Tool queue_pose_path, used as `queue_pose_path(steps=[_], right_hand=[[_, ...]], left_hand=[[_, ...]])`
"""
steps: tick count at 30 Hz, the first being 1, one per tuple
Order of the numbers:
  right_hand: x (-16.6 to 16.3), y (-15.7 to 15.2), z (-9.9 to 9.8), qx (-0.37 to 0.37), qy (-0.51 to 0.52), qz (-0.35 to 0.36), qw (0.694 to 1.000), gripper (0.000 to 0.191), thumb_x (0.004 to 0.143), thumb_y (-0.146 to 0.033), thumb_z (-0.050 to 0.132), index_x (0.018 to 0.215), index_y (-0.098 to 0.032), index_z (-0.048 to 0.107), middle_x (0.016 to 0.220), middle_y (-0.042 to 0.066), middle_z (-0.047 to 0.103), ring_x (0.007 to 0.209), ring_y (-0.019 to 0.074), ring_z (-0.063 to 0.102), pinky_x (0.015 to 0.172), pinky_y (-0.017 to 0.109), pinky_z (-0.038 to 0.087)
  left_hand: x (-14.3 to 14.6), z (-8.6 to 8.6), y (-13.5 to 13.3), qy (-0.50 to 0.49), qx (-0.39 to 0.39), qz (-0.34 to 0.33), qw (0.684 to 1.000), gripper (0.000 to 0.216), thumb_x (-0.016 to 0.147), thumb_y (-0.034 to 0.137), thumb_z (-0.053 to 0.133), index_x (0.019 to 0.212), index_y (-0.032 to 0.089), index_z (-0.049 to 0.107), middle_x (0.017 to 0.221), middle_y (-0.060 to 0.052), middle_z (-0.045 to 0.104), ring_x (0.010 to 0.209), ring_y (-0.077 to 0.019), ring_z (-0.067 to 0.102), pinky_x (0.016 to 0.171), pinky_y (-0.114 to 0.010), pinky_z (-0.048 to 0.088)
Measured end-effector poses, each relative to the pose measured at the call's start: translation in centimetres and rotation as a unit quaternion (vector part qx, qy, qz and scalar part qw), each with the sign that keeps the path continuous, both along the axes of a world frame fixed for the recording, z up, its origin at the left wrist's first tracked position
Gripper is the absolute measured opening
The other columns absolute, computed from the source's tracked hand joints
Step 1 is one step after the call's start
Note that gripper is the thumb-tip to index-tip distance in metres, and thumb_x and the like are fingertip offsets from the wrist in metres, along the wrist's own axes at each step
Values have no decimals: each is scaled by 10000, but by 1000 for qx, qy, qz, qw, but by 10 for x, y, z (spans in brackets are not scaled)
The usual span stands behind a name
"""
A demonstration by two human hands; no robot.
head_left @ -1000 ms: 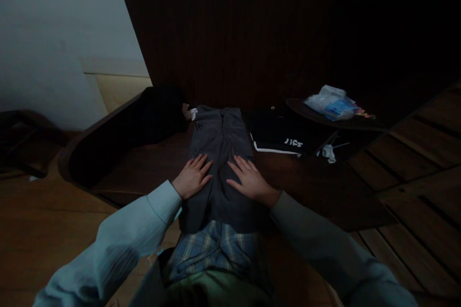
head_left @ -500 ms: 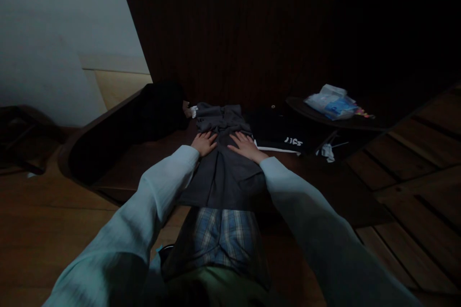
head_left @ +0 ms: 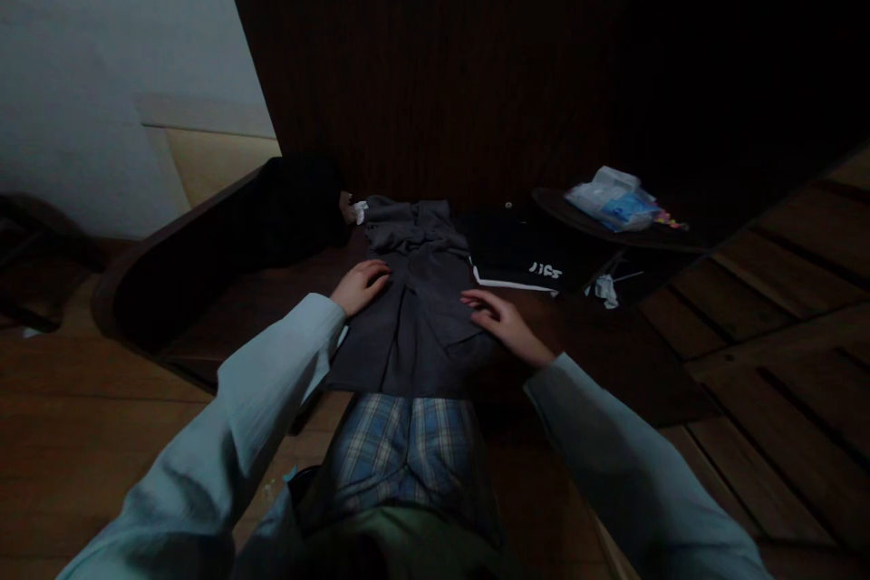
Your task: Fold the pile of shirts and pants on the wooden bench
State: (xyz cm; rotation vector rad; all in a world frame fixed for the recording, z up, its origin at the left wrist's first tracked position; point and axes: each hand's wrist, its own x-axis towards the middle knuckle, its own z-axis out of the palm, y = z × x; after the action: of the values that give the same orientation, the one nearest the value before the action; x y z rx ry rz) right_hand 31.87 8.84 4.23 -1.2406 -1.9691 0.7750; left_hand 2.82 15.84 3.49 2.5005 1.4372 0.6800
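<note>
A grey garment (head_left: 414,308) lies lengthwise on a dark wooden surface (head_left: 272,317) in front of me, its far end bunched up. My left hand (head_left: 359,285) rests on the garment's left edge with its fingers curled. At the right edge, my right hand (head_left: 499,323) has its fingers bent down onto the cloth. Whether either hand pinches the fabric is unclear in the dim light. Both arms wear pale blue sleeves.
A folded black garment with white lettering (head_left: 526,258) lies right of the grey one. A dark bundle (head_left: 299,204) sits at the far left. A plastic packet (head_left: 612,199) rests on a round dark tray (head_left: 632,236). Plaid cloth (head_left: 401,453) lies below the grey garment. Wooden slats (head_left: 768,308) run along the right.
Both hands slid up the garment and bunched its far end, then drew back toward me and apart, out to the garment's left and right edges.
</note>
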Motion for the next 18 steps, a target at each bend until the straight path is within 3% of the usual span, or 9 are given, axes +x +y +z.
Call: queue_pose_path(steps=[3, 8, 12, 15, 18], right_hand=[[8, -28, -3, 13, -35, -26, 999, 518, 642, -343, 638, 1124, -196, 516, 1080, 76, 595, 940, 196, 566, 785, 321, 458], [13, -52, 14, 54, -94, -106, 988, 127, 669, -217, 501, 777, -181, 558, 706, 20, 577, 633, 141, 537, 575, 244, 428], [29, -80, 35, 79, -151, -184, 968, 64, 648, -170, 458, 696, -212, 472, 564, -32, 464, 520, 120, 468, 492, 217, 359], [36, -103, 37, 38, -264, -147, 953, 91, 639, -151, 467, 689, -225, 450, 602, -24, 513, 543, 132, 501, 516, 229, 367], [32, -115, 31, 20, -340, -87, 936, 198, 629, -120, 474, 797, -220, 506, 799, 35, 599, 725, 178, 570, 626, 270, 432]], left_hand=[[-10, -5, -21, 52, -3, -15, 999, 436, 854, 434, 336, 1172, 191, 512, 1307, -74, 454, 1230, -203, 368, 1023, -375, 303], [-17, -8, -39, 112, 1, -6, 994, 476, 864, 460, 306, 1245, 212, 447, 1361, -80, 390, 1266, -219, 316, 1028, -412, 278], [-18, -5, -42, 121, -12, 2, 993, 477, 869, 452, 299, 1260, 213, 432, 1369, -85, 378, 1275, -230, 300, 1021, -429, 278], [-17, -2, -41, 108, -17, 7, 994, 456, 864, 440, 323, 1242, 220, 450, 1361, -75, 390, 1271, -231, 307, 1021, -426, 278], [-16, 4, -45, 66, -4, 12, 998, 404, 850, 413, 367, 1160, 203, 522, 1315, -79, 444, 1234, -225, 361, 1013, -403, 297]])
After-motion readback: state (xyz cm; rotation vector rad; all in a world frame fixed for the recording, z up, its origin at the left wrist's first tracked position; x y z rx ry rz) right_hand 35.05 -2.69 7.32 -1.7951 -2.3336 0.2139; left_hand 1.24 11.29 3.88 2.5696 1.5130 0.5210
